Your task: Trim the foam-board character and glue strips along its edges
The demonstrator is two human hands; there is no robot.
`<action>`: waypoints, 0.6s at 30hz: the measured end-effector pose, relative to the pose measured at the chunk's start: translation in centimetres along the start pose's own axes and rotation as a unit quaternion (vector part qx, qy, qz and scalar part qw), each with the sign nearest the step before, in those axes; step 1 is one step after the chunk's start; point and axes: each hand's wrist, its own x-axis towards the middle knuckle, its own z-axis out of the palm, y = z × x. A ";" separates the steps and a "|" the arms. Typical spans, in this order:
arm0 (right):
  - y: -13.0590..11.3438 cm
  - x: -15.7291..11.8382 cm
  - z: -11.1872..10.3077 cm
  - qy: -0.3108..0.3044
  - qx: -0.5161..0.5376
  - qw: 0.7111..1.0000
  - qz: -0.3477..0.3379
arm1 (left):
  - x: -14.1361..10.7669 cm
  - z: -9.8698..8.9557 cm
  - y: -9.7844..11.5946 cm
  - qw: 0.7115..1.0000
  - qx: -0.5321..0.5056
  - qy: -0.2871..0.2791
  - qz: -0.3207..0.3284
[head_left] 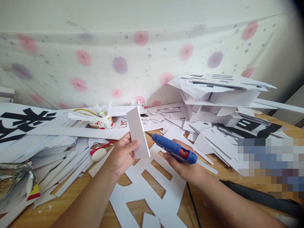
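Left hand (122, 155) has the white foam-board strip (138, 133) pinched at its lower end, thumb on the near face, fingers behind, and it stands tilted up above the counter (239, 179). Right hand (187, 166) is wrapped tight around the blue glue gun (174, 149), nozzle aimed left and almost touching the strip's right-hand long edge. A clear glue stick pokes out the back of the gun.

That strip looks light and stiff, the kind that snaps or dents if squeezed hard, so a grip low on the flat faces, away from the edge near the nozzle, seems the safe place. The gun's tip is likely hot; fingers belong on the handle only.

Below both hands lies a large white cut-out character (152, 186), flat on the wood. To the left, a paper cup (102, 121) holding sticks, a red spoon beside a white egg-shaped thing (99, 154), and heaps of white offcuts. Far right, a stacked pile of cut boards (223, 95).
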 end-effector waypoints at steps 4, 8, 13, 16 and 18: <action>0.0 0.1 -0.1 0.010 -0.042 0.999 -0.034 | 0.1 -0.1 0.0 1.000 0.006 0.005 -0.007; -0.1 0.0 -0.1 0.004 -0.066 0.997 -0.050 | 0.2 -0.2 -0.1 1.000 0.006 -0.007 -0.003; -0.1 0.1 -0.1 0.001 -0.061 0.997 -0.055 | 0.1 -0.4 -0.2 1.000 0.001 -0.019 -0.004; 0.0 0.1 -0.1 -0.004 -0.065 0.997 -0.047 | 0.0 -0.4 -0.1 1.000 -0.004 -0.022 -0.003; -0.1 0.1 -0.1 -0.004 -0.069 0.997 -0.039 | 0.0 -0.3 -0.1 1.000 -0.006 -0.023 -0.002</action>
